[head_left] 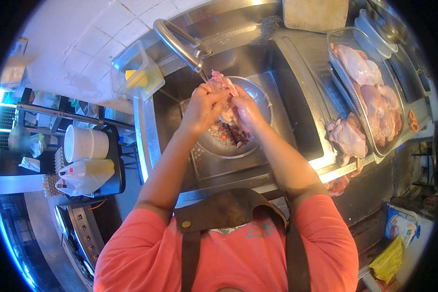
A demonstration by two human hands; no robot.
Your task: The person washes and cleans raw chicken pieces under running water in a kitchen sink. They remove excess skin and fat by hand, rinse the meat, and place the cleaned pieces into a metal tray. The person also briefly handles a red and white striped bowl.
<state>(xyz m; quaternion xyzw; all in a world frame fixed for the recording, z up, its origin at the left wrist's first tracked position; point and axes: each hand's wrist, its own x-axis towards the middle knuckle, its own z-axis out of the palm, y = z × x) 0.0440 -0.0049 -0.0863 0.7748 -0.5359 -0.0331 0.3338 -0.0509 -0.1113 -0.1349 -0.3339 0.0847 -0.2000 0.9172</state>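
Both of my hands grip one piece of raw chicken [219, 80] just below the tap spout, over the sink [299, 97]. My left hand [202, 109] closes on its left side, and my right hand [246, 110] wraps round its right side. The fingers cover much of the meat. Under my hands a round metal bowl [260, 92] sits in the sink, with reddish and pale scraps [225, 135] in it. The curved steel tap [176, 41] reaches in from the upper left; a thin stream seems to fall from it.
On the right drainboard stands a wire mesh basket [346, 80] full of raw chicken [377, 104]. Another chicken piece [348, 135] lies beside it. A cutting board [316, 13] leans behind. Left of the tap is a clear plastic container [151, 78]; farther left, a white bucket [86, 144].
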